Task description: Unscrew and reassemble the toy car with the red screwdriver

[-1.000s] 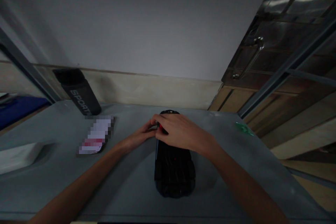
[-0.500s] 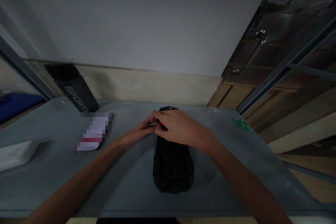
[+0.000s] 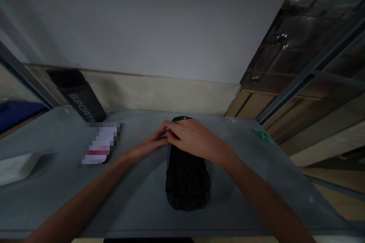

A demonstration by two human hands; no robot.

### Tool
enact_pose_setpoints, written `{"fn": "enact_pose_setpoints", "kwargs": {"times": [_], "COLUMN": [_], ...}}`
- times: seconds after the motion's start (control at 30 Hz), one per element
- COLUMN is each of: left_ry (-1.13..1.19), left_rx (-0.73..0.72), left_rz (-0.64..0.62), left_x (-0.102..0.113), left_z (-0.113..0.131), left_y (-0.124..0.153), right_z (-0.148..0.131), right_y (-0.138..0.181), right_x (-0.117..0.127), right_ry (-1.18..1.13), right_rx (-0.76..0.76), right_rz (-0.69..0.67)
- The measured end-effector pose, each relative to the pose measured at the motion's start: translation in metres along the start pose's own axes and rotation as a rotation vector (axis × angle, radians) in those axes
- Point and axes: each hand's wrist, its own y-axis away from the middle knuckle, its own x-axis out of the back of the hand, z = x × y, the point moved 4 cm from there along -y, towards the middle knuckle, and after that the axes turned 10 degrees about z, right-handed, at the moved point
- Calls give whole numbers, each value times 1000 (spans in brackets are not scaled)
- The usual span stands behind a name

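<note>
A black toy car (image 3: 188, 182) appears to lie wheels-up on the grey table, its long side pointing away from me. My right hand (image 3: 192, 134) reaches over the car's far half, fingers curled and closed around a small red thing (image 3: 171, 132). Most of that red piece is hidden, so its kind cannot be made out. From the left, my left hand (image 3: 155, 139) presses its fingertips against the car's far left side, close to the right fingertips. The far half of the car is largely covered by my right hand.
A dark bottle marked SPORT (image 3: 82, 98) stands at the back left. Nearer lies a phone-like flat thing (image 3: 102, 144), blurred out. A white box (image 3: 18, 167) is at the left edge, and a green crumpled wrapper (image 3: 263, 135) at the right. A wall closes off the back.
My right fingers have shifted very slightly left, and more of the red piece shows at their tips. The car and my left hand are almost unmoved.
</note>
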Motion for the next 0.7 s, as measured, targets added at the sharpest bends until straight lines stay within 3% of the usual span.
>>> {"fn": "enact_pose_setpoints", "kwargs": {"times": [0.13, 0.33, 0.53, 0.7], "left_ry": [-10, -27, -51, -48], "left_rx": [5, -26, -20, -12], "left_rz": [10, 13, 14, 7], "left_x": [-1, 0, 4, 5], "left_z": [3, 1, -7, -8], "left_y": [2, 1, -3, -3], "right_z": [0, -2, 0, -3], "right_y": [0, 1, 2, 3], "right_x": [-1, 1, -2, 0], "right_ry": [70, -23, 109, 26], "right_rx": [-14, 34, -14, 11], "right_rz": [10, 33, -3, 35]}}
